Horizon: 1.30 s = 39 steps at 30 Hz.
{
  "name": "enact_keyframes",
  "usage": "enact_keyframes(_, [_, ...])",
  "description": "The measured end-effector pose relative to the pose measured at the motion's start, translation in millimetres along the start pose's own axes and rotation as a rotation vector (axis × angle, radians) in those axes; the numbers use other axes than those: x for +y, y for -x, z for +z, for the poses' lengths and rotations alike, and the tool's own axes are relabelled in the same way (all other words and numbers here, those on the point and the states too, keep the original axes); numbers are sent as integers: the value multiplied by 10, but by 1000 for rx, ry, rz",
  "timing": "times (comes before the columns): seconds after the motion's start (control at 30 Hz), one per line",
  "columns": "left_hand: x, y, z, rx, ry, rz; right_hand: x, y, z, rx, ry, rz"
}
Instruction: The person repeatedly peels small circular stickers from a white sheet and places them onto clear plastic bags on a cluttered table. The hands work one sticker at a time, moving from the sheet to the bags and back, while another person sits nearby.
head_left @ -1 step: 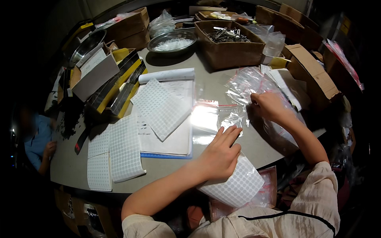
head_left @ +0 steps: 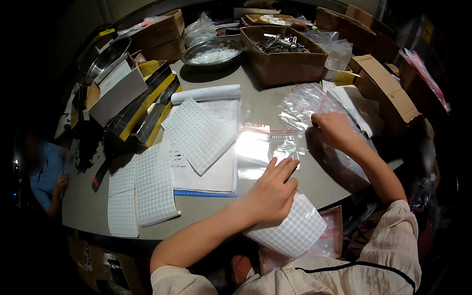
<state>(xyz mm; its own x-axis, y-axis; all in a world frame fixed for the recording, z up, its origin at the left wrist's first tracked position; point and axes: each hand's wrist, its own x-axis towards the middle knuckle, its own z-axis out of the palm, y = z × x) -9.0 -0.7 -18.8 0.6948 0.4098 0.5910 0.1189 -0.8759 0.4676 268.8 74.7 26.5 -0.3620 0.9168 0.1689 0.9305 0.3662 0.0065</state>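
My left hand lies palm down near the table's front edge, fingers stretched out. Its fingertips rest on a small clear zip bag with a red seal line. Under the palm, a white sheet of round grey dot stickers sticks out past the table edge. Farther right, my right hand is closed, its fingers pinched together at the side of a loose pile of clear plastic bags. Whatever is between those fingers is hidden. Another clear bag shines under the light beside the clipboard.
Left of my hands, more sticker sheets and papers on a blue clipboard cover the table. Behind stand a metal bowl of clear pieces and a brown box of small metal parts. A person in blue sits at left.
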Motion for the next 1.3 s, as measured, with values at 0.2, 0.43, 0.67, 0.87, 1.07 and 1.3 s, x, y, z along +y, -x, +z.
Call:
enact_keyframes(0.2, [13,37,-68,-225,-31,-151,-478,-227,-96,-253,-767,-288])
enact_keyframes(0.43, [15,46,-5,6,-67,-15,-734,-295,98,-97,-518,-339])
enact_keyframes(0.67, [-81,15,-65,196,-53,-111,-433,-274,-141,-129,-323,-39])
enact_keyframes(0.87, [-42,-101,-355,194,-41,-511,-398,354,-393,-496,-1100,147])
enact_keyframes(1.07, [-72,-124,-451,254,-124,-469,-439,781,-287,-185,-888,122])
enact_keyframes(1.3, [36,-138,-442,152,-86,-192,-729,715,-171,4,-632,-150])
